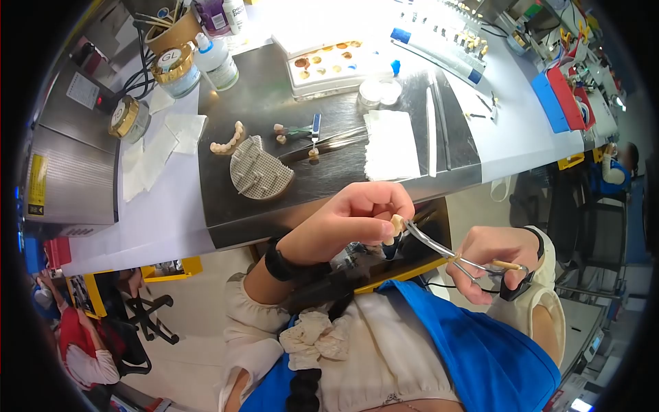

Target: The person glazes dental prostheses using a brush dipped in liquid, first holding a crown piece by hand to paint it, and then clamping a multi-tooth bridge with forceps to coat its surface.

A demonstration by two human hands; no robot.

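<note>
Blue apron [480, 357] and white cuffs fill the foreground. Just above them, the left hand [357, 220] pinches one small tooth crown [397, 223] in closed fingertips, held in the air below the steel tray [329, 103]. The right hand [491, 257] is closed round one pair of locking tweezers [439, 248], tips touching the crown. It looks light, hard, slick and chippable — best held by its sides. On the tray: one honeycomb firing pad [259, 170], one dental bridge [228, 139], one folded tissue [391, 152].
</note>
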